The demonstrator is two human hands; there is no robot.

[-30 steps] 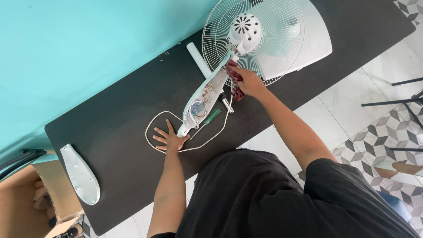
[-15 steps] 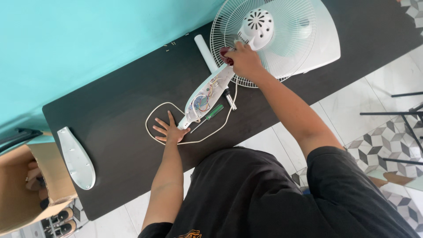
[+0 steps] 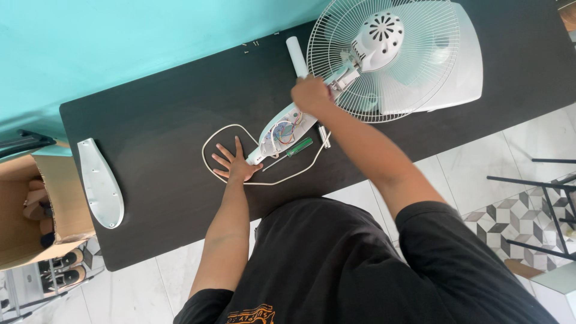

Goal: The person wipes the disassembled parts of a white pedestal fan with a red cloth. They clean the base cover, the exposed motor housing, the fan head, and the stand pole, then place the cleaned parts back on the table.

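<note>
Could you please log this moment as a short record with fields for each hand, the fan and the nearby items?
left hand: flat on the black table, fingers spread, beside the open neck's lower end
right hand: closed on the fan's open neck; whether its grip holds anything is hidden
fan: lying on the table, wiring exposed
screwdriver: green handle, beside the neck
cord: white, looped around the left hand
cover panel: white, far left
</note>
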